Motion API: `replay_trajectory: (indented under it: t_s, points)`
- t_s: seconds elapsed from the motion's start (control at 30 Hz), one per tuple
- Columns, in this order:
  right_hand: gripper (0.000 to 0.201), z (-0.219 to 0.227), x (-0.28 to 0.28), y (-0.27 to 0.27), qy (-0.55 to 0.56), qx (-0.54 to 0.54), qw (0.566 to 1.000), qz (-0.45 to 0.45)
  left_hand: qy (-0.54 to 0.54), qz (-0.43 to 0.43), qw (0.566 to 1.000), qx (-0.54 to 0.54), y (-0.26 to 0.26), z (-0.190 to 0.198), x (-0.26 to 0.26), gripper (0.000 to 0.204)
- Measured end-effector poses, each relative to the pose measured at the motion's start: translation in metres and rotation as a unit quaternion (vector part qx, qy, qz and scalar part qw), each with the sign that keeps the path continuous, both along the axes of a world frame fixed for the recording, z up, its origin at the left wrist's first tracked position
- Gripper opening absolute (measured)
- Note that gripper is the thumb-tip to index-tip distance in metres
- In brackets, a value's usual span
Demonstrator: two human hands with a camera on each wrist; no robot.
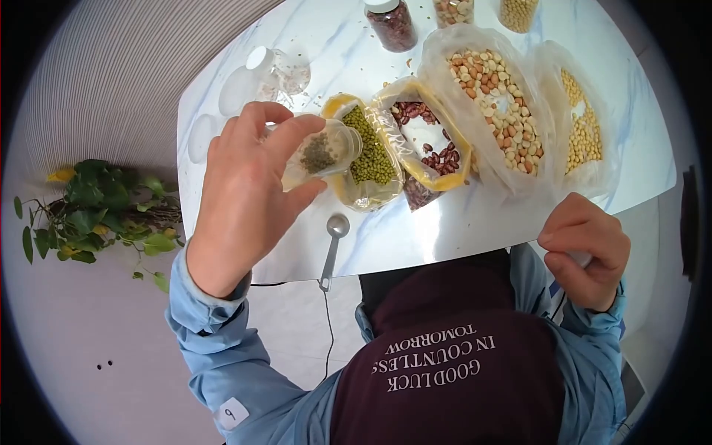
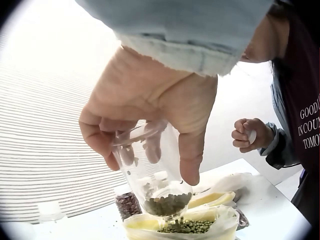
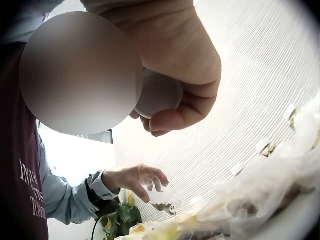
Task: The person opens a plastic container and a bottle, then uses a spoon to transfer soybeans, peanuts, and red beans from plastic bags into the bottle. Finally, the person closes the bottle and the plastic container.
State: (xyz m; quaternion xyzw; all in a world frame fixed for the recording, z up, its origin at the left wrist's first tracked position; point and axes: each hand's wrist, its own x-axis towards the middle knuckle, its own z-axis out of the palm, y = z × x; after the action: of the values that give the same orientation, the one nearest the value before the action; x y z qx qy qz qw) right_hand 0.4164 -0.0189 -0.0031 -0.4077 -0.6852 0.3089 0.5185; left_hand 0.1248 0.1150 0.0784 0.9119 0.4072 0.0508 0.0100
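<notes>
Clear plastic, the jar (image 1: 337,148) is tipped with its mouth over the yellow-edged bag (image 1: 378,198) of green beans (image 1: 374,159) on the worktop (image 1: 371,245). To pour well, hold that mouth low inside the bag's opening and lift the base gradually, so strays miss the red beans (image 1: 445,161) next door. The left hand (image 1: 245,170) grips the jar, thumb and fingers spread to its width; the right hand (image 1: 589,248) is closed round a white lid (image 3: 162,95).

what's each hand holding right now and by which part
The left hand grips the clear jar by its side walls; the right hand holds a pale round lid by its edge.
</notes>
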Motion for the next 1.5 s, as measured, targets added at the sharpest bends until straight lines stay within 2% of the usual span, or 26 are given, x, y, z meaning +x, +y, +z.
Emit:
replay_trajectory:
  t_s: [0.27, 0.67, 1.07, 1.5]
  points:
    - [0.016, -0.007, 0.001, 0.001, 0.019, -0.01, 1.0, -0.008, 0.051, 0.019, 0.998, -0.018, 0.003, 0.002, 0.006, 0.057]
    - [0.018, -0.012, -0.005, -0.005, 0.04, -0.017, 0.999, 0.003, 0.103, -0.035, 0.994, 0.026, -0.009, 0.007, 0.011, 0.058]
    - [0.018, -0.013, -0.008, -0.005, 0.046, -0.026, 0.999, 0.005, 0.111, -0.088, 0.987, 0.072, -0.011, 0.006, 0.015, 0.052]
    - [0.017, -0.017, -0.01, -0.004, 0.04, -0.024, 0.999, 0.0, 0.13, -0.082, 0.984, 0.095, -0.008, 0.006, 0.012, 0.055]
